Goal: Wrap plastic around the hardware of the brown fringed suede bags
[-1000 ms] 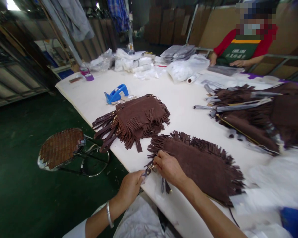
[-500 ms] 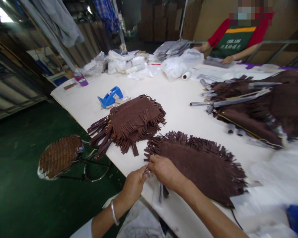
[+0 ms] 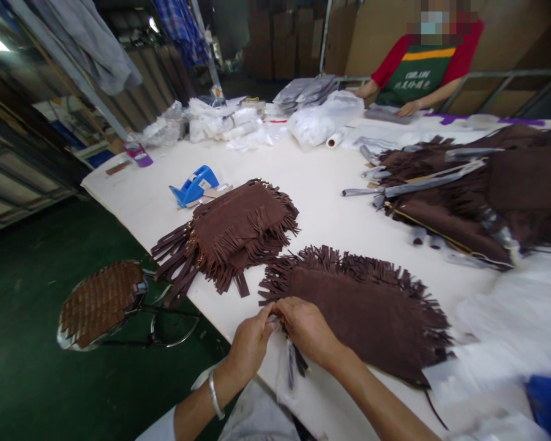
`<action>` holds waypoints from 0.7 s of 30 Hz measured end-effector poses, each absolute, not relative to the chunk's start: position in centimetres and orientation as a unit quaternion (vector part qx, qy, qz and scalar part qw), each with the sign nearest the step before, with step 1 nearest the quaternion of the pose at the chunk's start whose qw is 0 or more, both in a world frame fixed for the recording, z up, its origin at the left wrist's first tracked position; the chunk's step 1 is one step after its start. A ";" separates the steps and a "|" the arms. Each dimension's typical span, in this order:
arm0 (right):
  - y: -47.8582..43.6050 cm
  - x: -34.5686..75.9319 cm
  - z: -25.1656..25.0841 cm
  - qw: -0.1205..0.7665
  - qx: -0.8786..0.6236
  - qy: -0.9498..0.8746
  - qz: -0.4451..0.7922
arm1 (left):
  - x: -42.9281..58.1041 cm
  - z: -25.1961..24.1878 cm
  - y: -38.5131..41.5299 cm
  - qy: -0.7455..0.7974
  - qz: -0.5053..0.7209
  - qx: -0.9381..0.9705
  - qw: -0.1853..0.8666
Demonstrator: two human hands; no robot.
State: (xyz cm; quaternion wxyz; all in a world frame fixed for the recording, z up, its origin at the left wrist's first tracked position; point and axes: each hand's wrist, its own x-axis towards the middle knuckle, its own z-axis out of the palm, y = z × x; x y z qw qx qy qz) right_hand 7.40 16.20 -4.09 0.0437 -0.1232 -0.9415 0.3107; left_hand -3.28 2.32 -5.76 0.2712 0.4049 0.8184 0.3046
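A dark brown fringed bag [image 3: 362, 312] lies flat on the white table [image 3: 321, 211], its fringe along the far side and both ends. At its near left corner my left hand [image 3: 252, 340] and my right hand [image 3: 305, 324] meet, fingertips pinched together. Between them is the upper end of a dark strap [image 3: 300, 360] with clear plastic [image 3: 288, 370] around or beside it. A small pale or shiny bit shows at the fingertips, mostly hidden. Farther left is a stack of brown fringed bags [image 3: 239, 223], straps hanging past the table edge.
A blue tape dispenser [image 3: 195, 185] stands behind the stack. More fringed bags [image 3: 523, 177] with grey-wrapped handles lie at right, near white plastic sheets [image 3: 509, 318]. Clear bags [image 3: 326, 116] lie at the back, before a co-worker in a green apron [image 3: 416, 73]. A stool [image 3: 103, 303] stands left.
The whole view has shifted slightly, so the table's things sit a little farther left. My hands stay pinched together at the bag's corner, with slightly changed fingers.
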 end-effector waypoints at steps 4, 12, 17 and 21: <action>16.3 8.1 -3.9 0.059 -0.106 -0.929 0.349 | -3.1 -6.1 2.9 0.820 0.306 0.399 0.273; 16.3 8.5 -5.0 0.060 -0.155 -0.907 0.386 | -3.5 -6.0 4.8 0.776 0.397 0.322 0.370; 16.2 7.9 -6.6 0.092 -0.163 -0.883 0.431 | -4.0 -5.3 3.6 0.703 0.492 0.217 0.466; 16.1 8.1 -6.8 0.110 -0.160 -0.879 0.435 | -3.9 -4.9 0.2 0.714 0.479 0.135 0.492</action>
